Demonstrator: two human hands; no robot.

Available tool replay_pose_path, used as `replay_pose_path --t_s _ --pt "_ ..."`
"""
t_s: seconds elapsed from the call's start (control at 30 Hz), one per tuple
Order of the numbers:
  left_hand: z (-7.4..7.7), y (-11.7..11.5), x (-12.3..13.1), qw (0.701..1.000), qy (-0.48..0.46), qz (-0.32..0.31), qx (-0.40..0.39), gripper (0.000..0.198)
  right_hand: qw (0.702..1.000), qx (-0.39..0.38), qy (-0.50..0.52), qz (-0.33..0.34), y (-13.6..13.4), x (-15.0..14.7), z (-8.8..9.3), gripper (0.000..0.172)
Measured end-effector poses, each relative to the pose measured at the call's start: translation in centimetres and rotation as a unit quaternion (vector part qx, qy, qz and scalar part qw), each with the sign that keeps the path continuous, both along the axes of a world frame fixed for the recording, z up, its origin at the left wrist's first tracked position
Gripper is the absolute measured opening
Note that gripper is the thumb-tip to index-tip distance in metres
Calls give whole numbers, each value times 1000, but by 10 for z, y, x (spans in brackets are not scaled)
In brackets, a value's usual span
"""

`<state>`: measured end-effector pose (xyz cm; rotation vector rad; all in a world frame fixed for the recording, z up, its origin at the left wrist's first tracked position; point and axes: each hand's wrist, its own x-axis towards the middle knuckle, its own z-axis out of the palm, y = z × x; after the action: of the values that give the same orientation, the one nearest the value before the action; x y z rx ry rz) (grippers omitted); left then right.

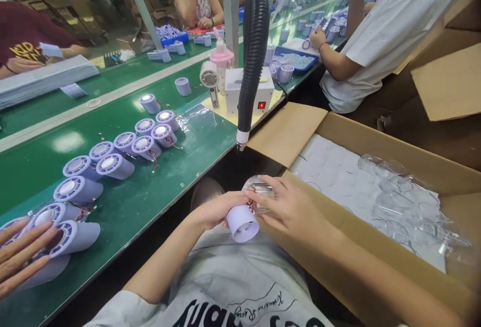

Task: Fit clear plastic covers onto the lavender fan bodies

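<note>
Over my lap I hold a lavender round fan housing point(242, 223), its open end facing me. My left hand point(215, 210) is closed round its left side. My right hand point(287, 208) grips a clear plastic dome cover point(258, 187) that sits against the housing's far end, with thin red wires showing between the two parts. Both hands are just in front of the green belt's near edge.
Several lavender housings point(112, 165) lie on the green conveyor belt point(180, 167) at left. Another person's hand point(20, 254) rests on some at bottom left. A black corrugated hose point(252, 56) hangs ahead. An open cardboard box point(338, 131) of clear covers point(398, 202) stands at right. Co-workers sit beyond.
</note>
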<state>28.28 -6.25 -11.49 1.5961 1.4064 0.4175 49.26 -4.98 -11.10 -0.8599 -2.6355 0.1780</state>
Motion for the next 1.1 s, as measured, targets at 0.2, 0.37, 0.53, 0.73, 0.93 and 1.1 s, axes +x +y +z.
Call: replay_pose_path --t_s 0.2,0.37,0.53,0.73,0.93,1.1 --pt "10 -2 1 996 -59 -62 37 25 997 -15 -53 -49 2 -1 -4 23" --pt "1 -11 6 989 -95 10 110 20 971 -236 49 -1 1 5 2 11" --pt "-23 -12 8 974 -176 49 133 61 908 -361 204 -61 0 5 13 34" --pt "-29 -16 5 970 -234 -20 63 68 806 -484 312 -137 8 11 5 30" --pt "-22 -20 9 944 -326 30 -33 61 812 -476 326 -86 6 19 0 21" --pt "-6 -27 5 964 -251 80 -12 52 922 -287 254 -57 -9 16 1 15"
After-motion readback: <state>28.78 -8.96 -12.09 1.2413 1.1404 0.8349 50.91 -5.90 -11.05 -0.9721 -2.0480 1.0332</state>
